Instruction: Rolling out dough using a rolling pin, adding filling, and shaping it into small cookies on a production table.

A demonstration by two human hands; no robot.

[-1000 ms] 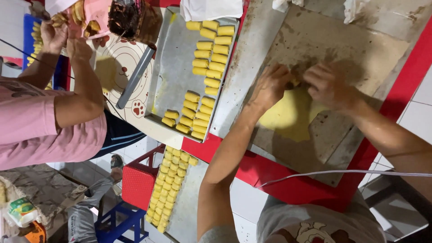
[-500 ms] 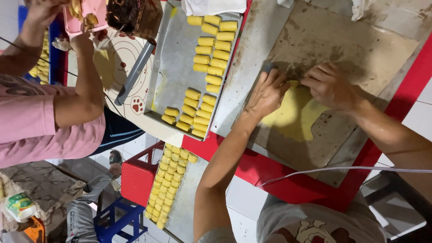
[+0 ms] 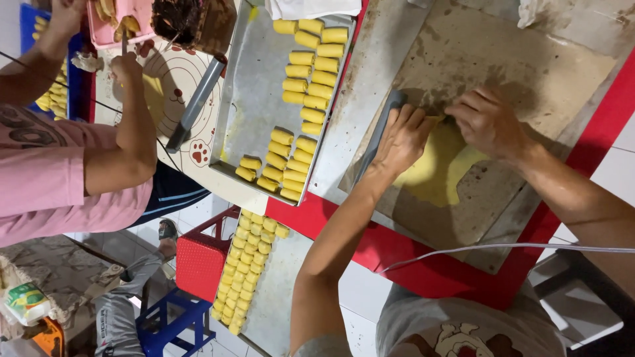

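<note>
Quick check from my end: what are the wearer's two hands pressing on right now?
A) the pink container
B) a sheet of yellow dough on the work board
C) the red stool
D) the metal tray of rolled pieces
B: the left hand and right hand both rest on the flat yellow dough spread on the work board, apart from the metal tray of yellow rolls.

I see one package: a small green, yellow and white packet at the lower left, lying on a patterned cloth near the floor.
</note>
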